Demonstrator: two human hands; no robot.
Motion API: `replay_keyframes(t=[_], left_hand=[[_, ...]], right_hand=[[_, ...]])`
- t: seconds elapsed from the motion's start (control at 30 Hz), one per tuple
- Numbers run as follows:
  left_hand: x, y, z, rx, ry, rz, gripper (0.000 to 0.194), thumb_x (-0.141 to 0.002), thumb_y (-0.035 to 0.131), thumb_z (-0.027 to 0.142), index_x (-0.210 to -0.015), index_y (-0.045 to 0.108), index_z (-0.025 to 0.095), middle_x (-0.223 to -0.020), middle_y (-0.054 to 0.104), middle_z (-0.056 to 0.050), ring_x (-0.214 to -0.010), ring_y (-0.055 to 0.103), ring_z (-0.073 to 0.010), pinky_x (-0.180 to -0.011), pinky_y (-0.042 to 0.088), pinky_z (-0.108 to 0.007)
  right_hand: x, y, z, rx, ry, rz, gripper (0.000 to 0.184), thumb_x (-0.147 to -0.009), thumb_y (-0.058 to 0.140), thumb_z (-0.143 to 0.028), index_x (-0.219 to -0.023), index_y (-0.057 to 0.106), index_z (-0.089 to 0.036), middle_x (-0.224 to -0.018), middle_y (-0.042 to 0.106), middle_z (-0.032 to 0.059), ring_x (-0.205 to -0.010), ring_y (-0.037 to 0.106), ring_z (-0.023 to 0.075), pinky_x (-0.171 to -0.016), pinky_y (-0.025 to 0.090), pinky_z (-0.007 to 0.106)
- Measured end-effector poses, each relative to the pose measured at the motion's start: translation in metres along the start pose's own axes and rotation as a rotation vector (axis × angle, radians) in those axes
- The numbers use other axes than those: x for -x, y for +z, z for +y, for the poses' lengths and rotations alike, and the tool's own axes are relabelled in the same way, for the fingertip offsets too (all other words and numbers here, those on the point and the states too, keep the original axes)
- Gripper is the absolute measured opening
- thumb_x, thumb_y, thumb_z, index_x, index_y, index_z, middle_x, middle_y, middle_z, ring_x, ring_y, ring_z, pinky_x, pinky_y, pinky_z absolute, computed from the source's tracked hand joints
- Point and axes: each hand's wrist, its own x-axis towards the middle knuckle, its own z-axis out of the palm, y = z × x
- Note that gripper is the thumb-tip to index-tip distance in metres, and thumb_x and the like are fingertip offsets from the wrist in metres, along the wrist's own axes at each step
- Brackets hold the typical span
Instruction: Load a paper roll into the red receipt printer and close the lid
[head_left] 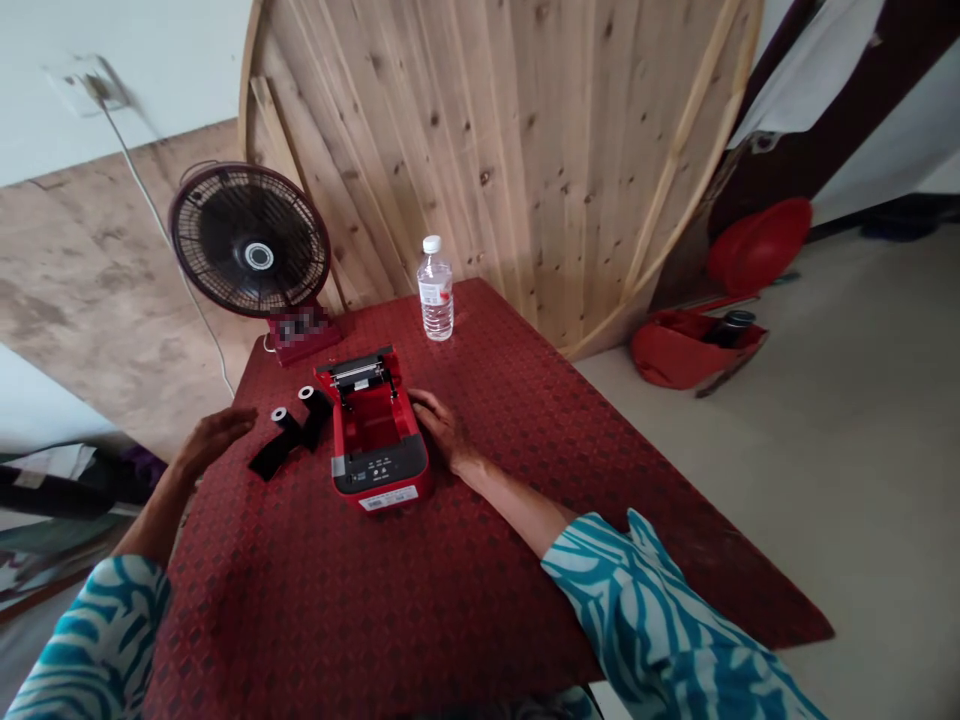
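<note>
A red and black label printer (379,470) sits on the table with its lid (360,368) raised. Its inner bay looks bare. My right hand (444,430) lies along the printer's right side, fingers stretched out and touching or almost touching the casing. To the printer's left are two spools of black thermal ribbon (276,452), joined by a loose, unrolled stretch. My left hand (217,437) hovers at the table's left edge, left of the ribbon, with its fingers extended and nothing in them.
A dark red fan (251,245) stands at the back left, its cord running up to a wall socket (88,88). Behind the printer is a water bottle (436,295). A large round wooden board (495,150) leans behind the table (525,560). A red bag (667,350) rests on the floor to the right.
</note>
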Motion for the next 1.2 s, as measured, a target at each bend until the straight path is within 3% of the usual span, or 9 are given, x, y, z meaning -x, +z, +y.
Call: replay_keyframes(t=[0.1, 0.23, 0.5, 0.63, 0.77, 0.87, 0.97, 1.03, 1.2], left_hand=[[0.011, 0.012, -0.005, 0.16, -0.041, -0.072, 0.064, -0.043, 0.081, 0.059, -0.095, 0.071, 0.021, -0.106, 0.074, -0.012, -0.105, 0.065, -0.033, -0.087, 0.054, -0.039], [0.008, 0.031, -0.007, 0.206, -0.028, -0.149, 0.062, -0.049, 0.081, 0.055, -0.101, 0.072, 0.022, -0.101, 0.075, -0.009, -0.103, 0.065, -0.0332, -0.089, 0.052, -0.04], [0.006, 0.043, -0.019, 0.193, -0.036, -0.018, 0.054, -0.05, 0.078, 0.057, -0.091, 0.072, 0.022, -0.091, 0.076, -0.007, -0.088, 0.069, -0.0306, -0.076, 0.054, -0.035], [0.016, 0.039, -0.012, 0.22, -0.043, 0.063, 0.057, -0.051, 0.077, 0.06, -0.09, 0.066, 0.019, -0.087, 0.074, -0.007, -0.083, 0.068, -0.0276, -0.071, 0.055, -0.034], [0.04, 0.026, 0.023, 0.324, 0.015, 0.082, 0.062, -0.054, 0.075, 0.064, -0.094, 0.059, 0.018, -0.086, 0.073, -0.006, -0.076, 0.069, -0.0249, -0.066, 0.056, -0.033], [0.059, 0.028, 0.067, 0.273, 0.172, -0.014, 0.056, -0.059, 0.076, 0.059, -0.097, 0.063, 0.02, -0.091, 0.074, -0.006, -0.08, 0.07, -0.0257, -0.069, 0.057, -0.034], [0.066, 0.045, 0.108, 0.052, 0.442, -0.14, 0.046, -0.068, 0.071, 0.057, -0.097, 0.07, 0.022, -0.095, 0.075, -0.006, -0.086, 0.07, -0.0257, -0.078, 0.056, -0.035], [0.064, 0.06, 0.126, -0.097, 0.548, -0.173, 0.042, -0.074, 0.066, 0.055, -0.1, 0.071, 0.023, -0.097, 0.075, -0.006, -0.084, 0.07, -0.0244, -0.076, 0.056, -0.034], [0.054, 0.086, 0.143, -0.429, 0.588, -0.187, 0.034, -0.082, 0.06, 0.043, -0.109, 0.069, 0.024, -0.107, 0.074, -0.007, -0.092, 0.07, -0.0258, -0.079, 0.054, -0.035]], right_hand=[[0.0, 0.001, -0.001, -0.011, 0.003, 0.003, 0.028, -0.079, 0.058, -0.04, -0.103, 0.068, -0.028, -0.111, 0.07, -0.0002, -0.11, 0.059, 0.0208, -0.102, 0.041, 0.038], [0.001, 0.001, -0.002, 0.005, -0.007, 0.005, 0.029, -0.079, 0.057, -0.039, -0.103, 0.068, -0.028, -0.11, 0.07, -0.0001, -0.109, 0.06, 0.0205, -0.1, 0.041, 0.038], [0.0, 0.002, -0.001, -0.005, -0.005, -0.001, 0.028, -0.079, 0.057, -0.039, -0.104, 0.067, -0.028, -0.111, 0.069, -0.0005, -0.109, 0.06, 0.0201, -0.1, 0.042, 0.038], [0.001, 0.003, -0.003, -0.001, 0.002, -0.015, 0.03, -0.08, 0.056, -0.039, -0.106, 0.066, -0.027, -0.112, 0.069, 0.0, -0.11, 0.059, 0.0202, -0.1, 0.041, 0.037], [0.001, 0.002, -0.005, 0.014, -0.002, -0.022, 0.03, -0.081, 0.055, -0.038, -0.106, 0.066, -0.027, -0.112, 0.069, -0.0002, -0.11, 0.059, 0.0198, -0.1, 0.042, 0.037], [0.001, 0.002, -0.003, 0.025, -0.017, -0.023, 0.029, -0.082, 0.054, -0.038, -0.107, 0.065, -0.027, -0.113, 0.068, -0.0002, -0.111, 0.059, 0.0196, -0.1, 0.042, 0.037], [0.0, 0.002, -0.001, 0.007, -0.023, -0.027, 0.03, -0.082, 0.054, -0.037, -0.108, 0.065, -0.027, -0.113, 0.068, 0.0008, -0.11, 0.059, 0.0194, -0.101, 0.042, 0.038], [-0.001, 0.003, 0.001, 0.004, -0.027, -0.039, 0.03, -0.082, 0.054, -0.037, -0.108, 0.065, -0.026, -0.114, 0.067, 0.0014, -0.111, 0.059, 0.0192, -0.101, 0.042, 0.038], [-0.003, 0.002, 0.003, 0.011, -0.052, -0.041, 0.03, -0.083, 0.053, -0.036, -0.109, 0.065, -0.027, -0.115, 0.067, 0.0013, -0.112, 0.058, 0.0185, -0.103, 0.041, 0.038]])
